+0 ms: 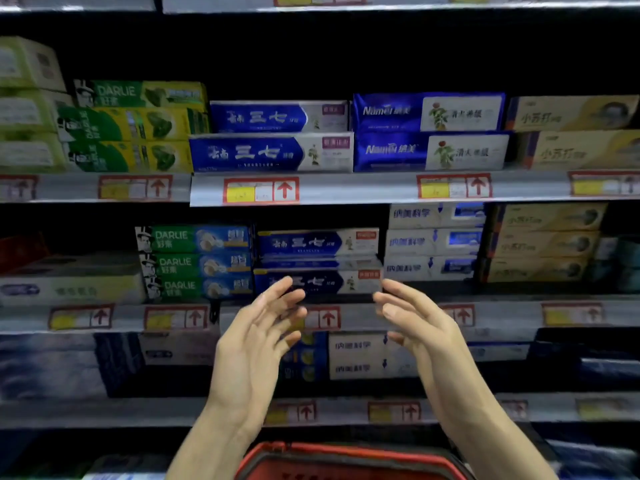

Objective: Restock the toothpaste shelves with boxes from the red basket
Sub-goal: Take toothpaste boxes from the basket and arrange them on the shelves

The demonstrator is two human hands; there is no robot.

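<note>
A stack of blue-and-white toothpaste boxes [318,261] sits on the middle shelf [381,315]. Its lowest box [346,282] lies just beyond my fingertips. My left hand [258,337] is raised in front of the box's left end, fingers spread and relaxed, holding nothing. My right hand [420,323] is raised at the box's right end, fingers straight, also empty. Whether either hand touches the box I cannot tell. The red basket [346,460] shows only its rim at the bottom edge, between my forearms; its contents are hidden.
Green Darlie boxes [195,263] stand left of the blue stack, white boxes [433,242] and tan boxes [540,244] to its right. The upper shelf [346,188] carries more blue boxes [273,136] and Namei boxes [429,131]. Lower shelves hold further cartons.
</note>
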